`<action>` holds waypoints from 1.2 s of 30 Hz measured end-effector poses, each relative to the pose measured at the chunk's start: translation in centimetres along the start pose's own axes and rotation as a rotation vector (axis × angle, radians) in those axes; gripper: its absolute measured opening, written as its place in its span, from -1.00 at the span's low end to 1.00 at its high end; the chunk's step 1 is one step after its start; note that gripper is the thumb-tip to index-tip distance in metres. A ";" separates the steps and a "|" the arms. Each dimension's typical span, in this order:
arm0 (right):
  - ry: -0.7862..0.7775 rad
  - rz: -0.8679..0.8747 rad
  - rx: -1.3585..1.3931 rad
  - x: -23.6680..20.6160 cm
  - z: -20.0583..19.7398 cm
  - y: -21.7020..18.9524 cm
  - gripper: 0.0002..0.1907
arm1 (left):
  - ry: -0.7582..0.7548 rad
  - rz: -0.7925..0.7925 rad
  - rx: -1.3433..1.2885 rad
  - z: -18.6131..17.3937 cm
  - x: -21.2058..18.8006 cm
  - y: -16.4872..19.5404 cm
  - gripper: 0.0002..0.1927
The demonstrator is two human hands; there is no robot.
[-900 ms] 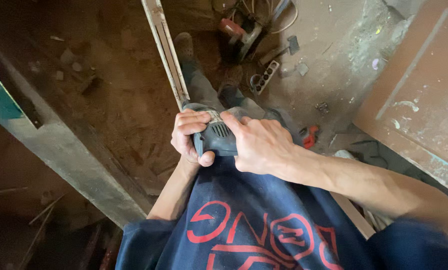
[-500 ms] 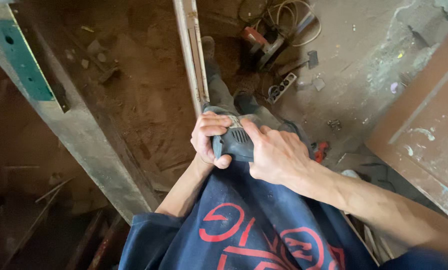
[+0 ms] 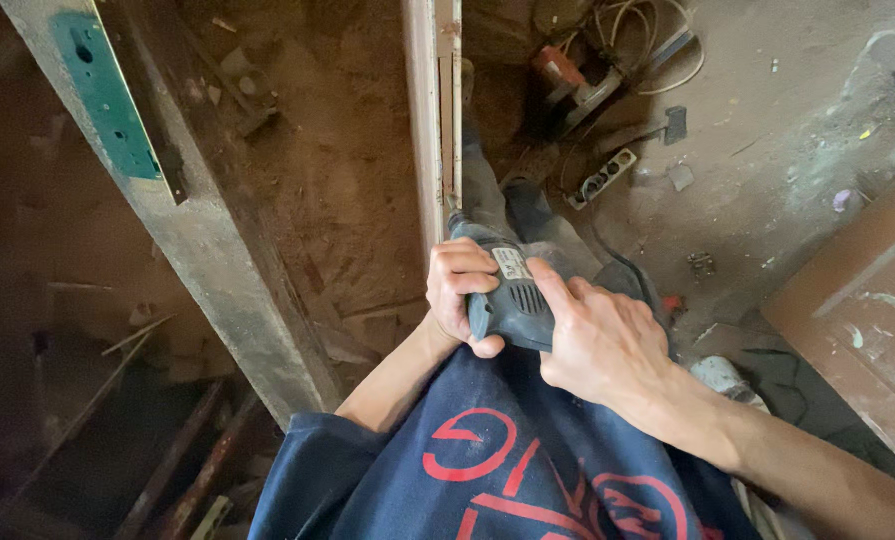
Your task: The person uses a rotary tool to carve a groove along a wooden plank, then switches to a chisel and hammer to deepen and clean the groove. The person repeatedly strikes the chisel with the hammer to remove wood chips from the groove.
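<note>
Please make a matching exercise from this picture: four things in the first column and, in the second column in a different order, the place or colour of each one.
Things:
1. power tool
2. lock plate
3. power strip
4. wooden strip

Places or colours:
A. green, set in the edge of the grey door on the left
B. upright, just beyond the nose of the tool
C. pale, lying on the floor near the cables
D. grey, held between the left hand and the right hand

Pairs: 1-D, 2-A, 3-C, 4-B
</note>
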State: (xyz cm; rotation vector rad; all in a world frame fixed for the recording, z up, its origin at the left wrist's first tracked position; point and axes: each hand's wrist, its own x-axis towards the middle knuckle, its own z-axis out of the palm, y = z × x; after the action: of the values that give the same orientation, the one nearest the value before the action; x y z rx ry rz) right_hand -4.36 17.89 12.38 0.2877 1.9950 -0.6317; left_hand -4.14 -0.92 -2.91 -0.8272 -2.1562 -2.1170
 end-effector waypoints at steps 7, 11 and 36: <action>-0.002 0.008 -0.013 2.0 0.0 -0.3 0.07 | 0.003 0.024 0.013 -0.6 0.1 -1.9 -0.28; 0.015 0.002 -0.004 2.4 0.0 -0.4 0.07 | -0.002 0.032 0.012 -0.7 0.2 -2.3 -0.28; -0.010 0.016 0.013 0.8 1.4 -0.7 0.04 | -0.004 0.067 0.010 -1.3 -0.7 -1.6 -0.27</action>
State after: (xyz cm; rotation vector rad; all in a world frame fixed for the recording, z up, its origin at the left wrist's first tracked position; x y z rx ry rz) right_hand -4.08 16.49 11.37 0.3074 1.9778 -0.6343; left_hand -4.55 -2.29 -4.52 -0.8899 -2.1078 -2.0730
